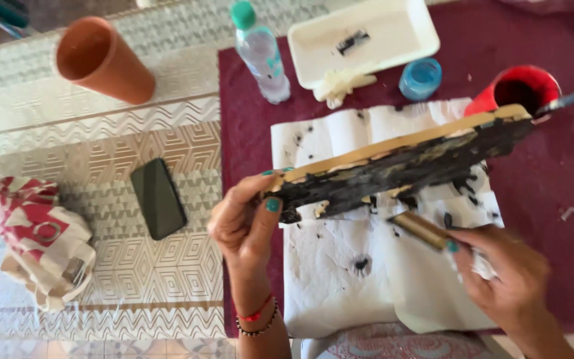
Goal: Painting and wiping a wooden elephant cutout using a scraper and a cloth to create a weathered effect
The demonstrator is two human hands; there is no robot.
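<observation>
Left hand (pixel 247 223) gripping black-smeared board (pixel 400 169)

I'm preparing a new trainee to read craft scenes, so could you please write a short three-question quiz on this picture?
1. True or false: the left hand holds the black-painted wooden board by its end, raised over the spotted paper towels.
2. What does the right hand hold against the board's lower edge?
A) a sponge
B) a brush with a metal ferrule
C) a pencil
3. Fill in: the dark phone lies between the patterned cloth bundle and the ______ hand.

Key: 1 true. 2 B, the brush. 3 left.
</observation>
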